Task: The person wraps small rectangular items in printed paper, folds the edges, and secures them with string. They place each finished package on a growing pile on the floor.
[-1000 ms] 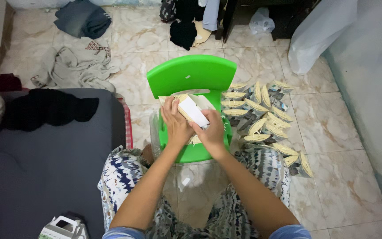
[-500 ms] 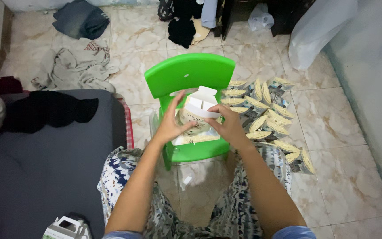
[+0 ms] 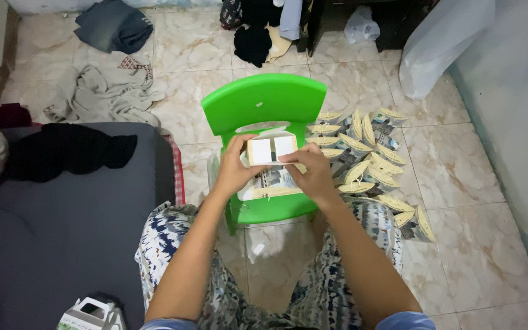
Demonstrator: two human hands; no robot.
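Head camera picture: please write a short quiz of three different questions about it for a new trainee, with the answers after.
1. True or false: both hands hold the small cardboard box over the green plastic chair.
2. The pile of flat folded boxes lies on the tiled floor on which side of the chair? A) the person's right B) the person's left C) behind it
3. Fill in: the left hand and the right hand grip the box at its ____.

Key: 1 true; 2 A; 3 sides.

Cartons [image 3: 273, 183] on green chair [image 3: 264, 101]
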